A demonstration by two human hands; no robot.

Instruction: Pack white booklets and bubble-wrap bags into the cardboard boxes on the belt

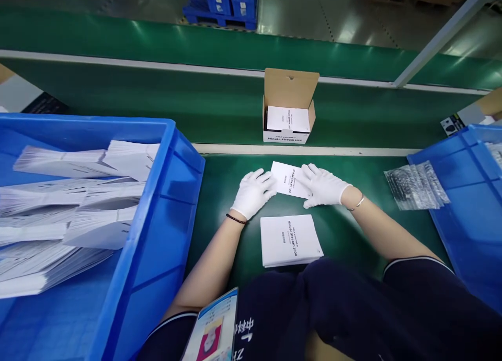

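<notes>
A white booklet (287,180) with black print lies slightly turned on the green work surface, between my two white-gloved hands. My left hand (254,192) rests at its left edge, fingers spread and fingertips touching the paper. Across the right end sits my right hand (325,187), its fingers on the upper side and thumb by the lower edge, gripping the booklet. Close to my body is a stack of similar booklets (291,239). Beyond my hands an open cardboard box (290,86) stands with its lid up and a white booklet (288,119) lying inside on top.
At left stands a blue bin (157,204) with several bundles of white booklets (105,193). Another blue bin (466,214) is at right, with clear plastic packets (416,185) hanging by its edge. A pale rail (353,151) runs behind the work surface (231,167).
</notes>
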